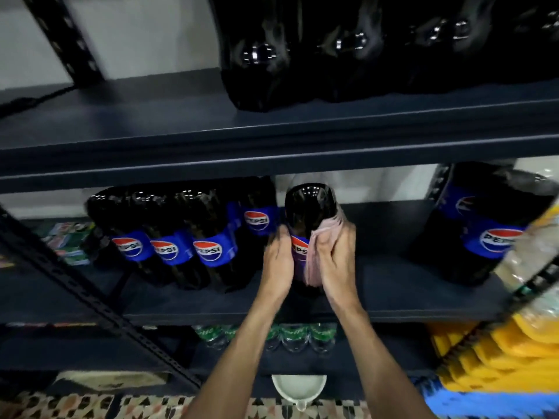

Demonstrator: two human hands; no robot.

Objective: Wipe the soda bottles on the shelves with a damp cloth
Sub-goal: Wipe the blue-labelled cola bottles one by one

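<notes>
- The right hand [334,255] curls its fingers round the pink cloth [313,261], pressing it to the bottle's flank at 3 o'clock.
- The left hand [278,261] braces the opposite side at 9 o'clock; blur hides its fingers, so I cannot tell how far they wrap.
- The bottle [308,213] stands on the middle shelf [393,285], near its front edge.
- Risk: a damp, slick grip could let it slide off, or hard rubbing knock it into the Pepsi row [169,246] at 9 o'clock.

Dim shelving, glare on bottles [263,52], blurred edges
</notes>
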